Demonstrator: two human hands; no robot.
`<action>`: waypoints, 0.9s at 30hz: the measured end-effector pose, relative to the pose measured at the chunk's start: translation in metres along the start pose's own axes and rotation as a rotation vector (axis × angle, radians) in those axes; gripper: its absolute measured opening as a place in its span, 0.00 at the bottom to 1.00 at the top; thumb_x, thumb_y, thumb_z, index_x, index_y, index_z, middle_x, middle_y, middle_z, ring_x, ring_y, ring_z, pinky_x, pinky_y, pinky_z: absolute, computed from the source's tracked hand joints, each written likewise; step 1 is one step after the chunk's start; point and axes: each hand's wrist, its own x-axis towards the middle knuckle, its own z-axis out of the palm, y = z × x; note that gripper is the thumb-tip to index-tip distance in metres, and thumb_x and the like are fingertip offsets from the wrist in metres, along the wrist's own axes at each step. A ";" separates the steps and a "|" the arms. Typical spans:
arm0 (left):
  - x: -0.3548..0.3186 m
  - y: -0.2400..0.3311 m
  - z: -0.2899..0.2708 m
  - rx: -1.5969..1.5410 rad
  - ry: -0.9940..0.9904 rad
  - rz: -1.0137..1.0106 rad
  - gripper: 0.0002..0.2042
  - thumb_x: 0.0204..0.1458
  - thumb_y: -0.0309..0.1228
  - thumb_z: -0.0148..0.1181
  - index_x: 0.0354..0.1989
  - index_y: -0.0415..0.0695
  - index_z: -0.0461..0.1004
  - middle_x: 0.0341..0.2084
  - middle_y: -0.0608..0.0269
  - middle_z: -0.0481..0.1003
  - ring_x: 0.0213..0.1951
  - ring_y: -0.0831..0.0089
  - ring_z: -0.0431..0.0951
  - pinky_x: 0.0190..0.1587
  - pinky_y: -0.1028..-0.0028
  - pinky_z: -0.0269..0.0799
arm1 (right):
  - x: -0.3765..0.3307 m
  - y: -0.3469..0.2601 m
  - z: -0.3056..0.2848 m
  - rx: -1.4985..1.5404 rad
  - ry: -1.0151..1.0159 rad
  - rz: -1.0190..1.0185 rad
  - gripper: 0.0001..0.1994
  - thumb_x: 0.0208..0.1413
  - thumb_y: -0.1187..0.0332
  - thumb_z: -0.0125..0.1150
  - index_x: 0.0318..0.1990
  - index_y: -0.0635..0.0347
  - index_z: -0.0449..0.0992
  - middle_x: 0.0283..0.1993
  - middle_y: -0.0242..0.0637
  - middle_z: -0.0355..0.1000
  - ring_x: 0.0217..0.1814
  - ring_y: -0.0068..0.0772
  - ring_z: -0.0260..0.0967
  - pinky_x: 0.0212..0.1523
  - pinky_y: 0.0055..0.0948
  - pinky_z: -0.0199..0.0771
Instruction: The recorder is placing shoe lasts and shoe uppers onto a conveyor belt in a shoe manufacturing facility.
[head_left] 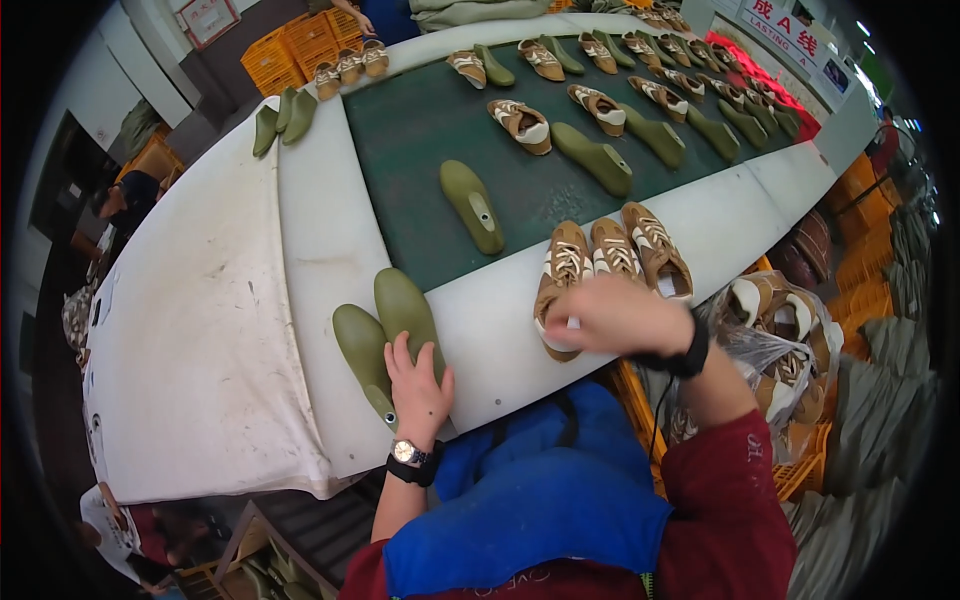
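My left hand [418, 388] lies with its fingers apart on the heel end of a green shoe last [405, 300]. A second green last [358, 340] is right beside it, both on the white table edge. Over the heel of a brown-and-white sneaker [560, 265], my right hand [618, 315] has its fingers curled. A small white bit shows at its fingertips; what they grip is blurred and partly hidden. Two more laced sneakers, a middle one [614, 247] and a right one [657, 250], stand alongside.
On the green belt [400, 150] are a lone last [472, 207] and rows of sneakers and lasts. Three lasts [285, 120] lie at the far left corner. Right of me, an orange crate [800, 470] holds bagged sneakers [785, 340]. Other people work farther off.
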 end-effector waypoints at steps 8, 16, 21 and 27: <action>0.002 0.009 -0.001 0.013 -0.029 0.009 0.23 0.43 0.29 0.65 0.49 0.37 0.69 0.58 0.40 0.56 0.59 0.36 0.55 0.59 0.51 0.60 | -0.029 0.039 0.143 -0.135 0.405 0.378 0.14 0.50 0.62 0.62 0.39 0.61 0.71 0.32 0.43 0.71 0.31 0.48 0.73 0.30 0.41 0.73; 0.002 0.008 0.000 0.037 0.002 -0.013 0.23 0.42 0.29 0.66 0.48 0.38 0.70 0.57 0.42 0.57 0.59 0.35 0.55 0.55 0.52 0.67 | -0.012 -0.018 0.068 0.594 0.307 0.311 0.16 0.47 0.63 0.67 0.41 0.63 0.74 0.32 0.44 0.73 0.29 0.44 0.72 0.33 0.36 0.72; 0.008 0.009 -0.001 0.036 -0.004 -0.011 0.22 0.42 0.30 0.66 0.48 0.38 0.70 0.57 0.42 0.57 0.59 0.35 0.56 0.53 0.53 0.69 | 0.087 -0.004 0.062 0.307 0.546 -0.062 0.17 0.46 0.64 0.67 0.41 0.64 0.74 0.33 0.45 0.73 0.30 0.39 0.73 0.32 0.32 0.73; 0.009 0.008 -0.003 -0.020 0.019 -0.021 0.23 0.42 0.29 0.66 0.48 0.38 0.70 0.57 0.41 0.57 0.60 0.33 0.54 0.53 0.51 0.69 | 0.244 0.074 0.069 -0.001 0.379 0.041 0.14 0.47 0.64 0.62 0.40 0.62 0.75 0.38 0.49 0.74 0.42 0.51 0.72 0.45 0.43 0.71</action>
